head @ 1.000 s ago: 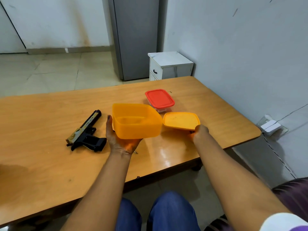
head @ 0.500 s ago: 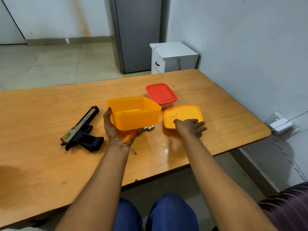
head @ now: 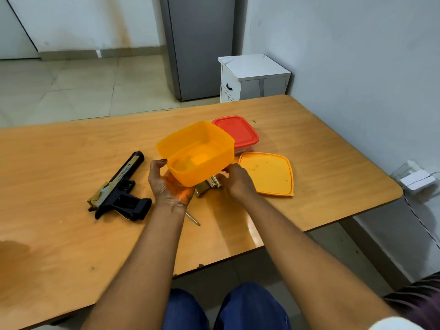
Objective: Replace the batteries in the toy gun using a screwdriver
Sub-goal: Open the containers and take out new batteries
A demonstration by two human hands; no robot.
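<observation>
A black and gold toy gun (head: 119, 189) lies on the wooden table (head: 71, 234), left of my hands. My left hand (head: 166, 184) grips an empty orange box (head: 197, 151) from below and tilts it toward me. Under the box lie batteries (head: 214, 182) on the table. My right hand (head: 238, 182) reaches in beside them, its fingers by the box's right lower edge; whether it grips anything is hidden. A thin screwdriver tip (head: 193, 219) shows from under my left wrist.
The orange lid (head: 269, 173) lies flat to the right of my right hand. A red-lidded container (head: 238, 131) stands behind the box. A white cabinet (head: 252, 77) and a grey fridge (head: 200, 44) stand beyond the table.
My right hand set the orange lid down and moved left to the batteries under the box. My left hand tilted the box more toward me.
</observation>
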